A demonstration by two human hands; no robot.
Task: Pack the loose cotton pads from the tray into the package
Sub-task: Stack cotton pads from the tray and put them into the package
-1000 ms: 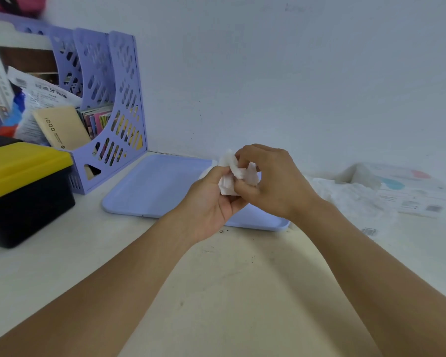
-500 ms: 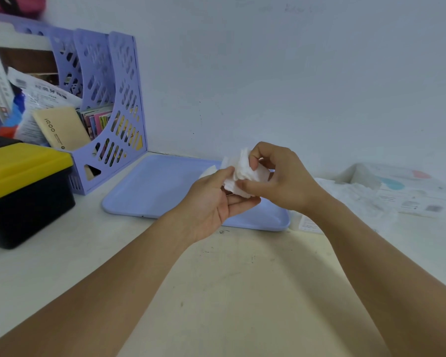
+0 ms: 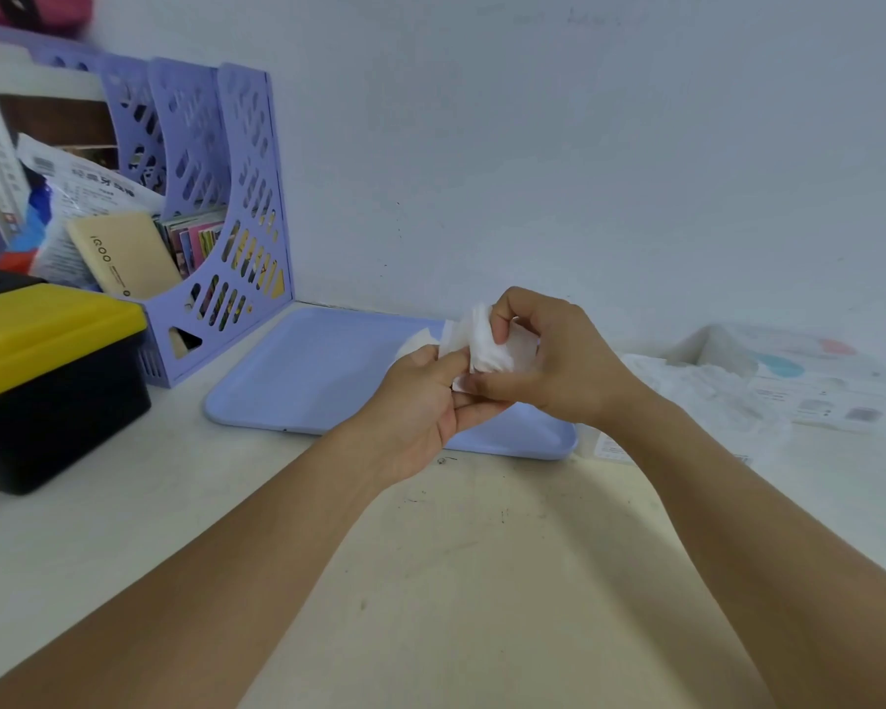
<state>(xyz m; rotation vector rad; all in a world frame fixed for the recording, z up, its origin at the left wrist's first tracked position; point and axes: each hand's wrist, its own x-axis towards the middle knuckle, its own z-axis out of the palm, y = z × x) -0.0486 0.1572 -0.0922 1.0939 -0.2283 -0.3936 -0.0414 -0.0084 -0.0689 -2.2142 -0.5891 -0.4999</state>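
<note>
Tray [image 3: 328,381], toolbox [image 3: 47,381] on table [image 3: 482,580].

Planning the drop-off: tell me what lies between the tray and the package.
Head view: a crumpled clear wrapper lies between the tray and the package.

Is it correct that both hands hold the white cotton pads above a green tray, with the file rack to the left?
Not fully. The tray is light purple, not green, as the head view shows. The rest stands: the left hand and right hand hold the white cotton pads above it, and the file rack is to the left.
</note>
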